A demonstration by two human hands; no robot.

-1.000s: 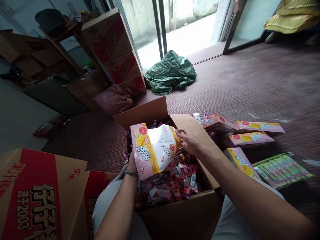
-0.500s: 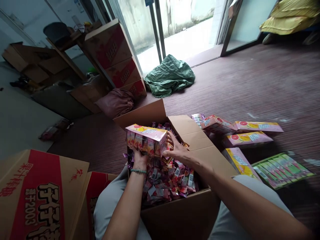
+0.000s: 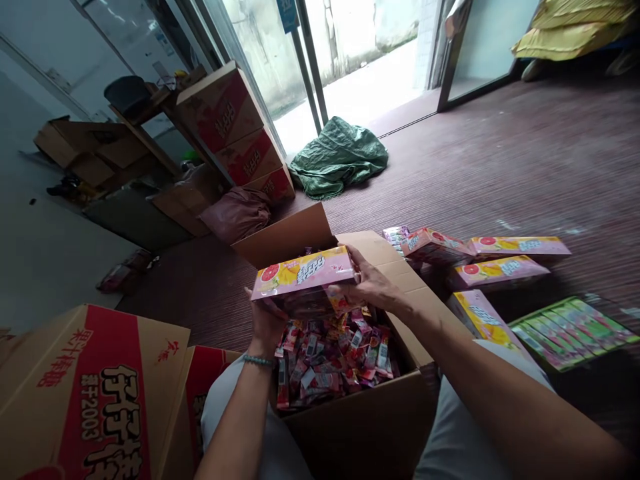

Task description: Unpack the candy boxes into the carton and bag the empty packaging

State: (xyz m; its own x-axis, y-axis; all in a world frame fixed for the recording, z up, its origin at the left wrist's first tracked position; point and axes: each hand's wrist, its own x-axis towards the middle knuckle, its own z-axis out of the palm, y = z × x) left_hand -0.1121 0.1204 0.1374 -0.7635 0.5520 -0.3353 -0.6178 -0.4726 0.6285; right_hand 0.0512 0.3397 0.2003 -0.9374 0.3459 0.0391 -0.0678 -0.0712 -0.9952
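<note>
Pink-and-yellow box (image 3: pixel 306 273) lies between left grip (image 3: pixel 267 325) and right grip (image 3: pixel 369 283), each clasped on one end.

- We see a crumpled green sack (image 3: pixel 343 160) lying on the reddish floor (image 3: pixel 525 167), near the bright doorway (image 3: pixel 373 87).
- Just left of it, we have three stacked cartons (image 3: pixel 240 127), brown with red, and a maroon bag (image 3: pixel 237 215) by their foot.
- We spot a dark basin (image 3: pixel 129 95) on a wooden shelf (image 3: pixel 154 105).
- Far right, we find yellow sacks (image 3: pixel 570 40) piled up.
</note>
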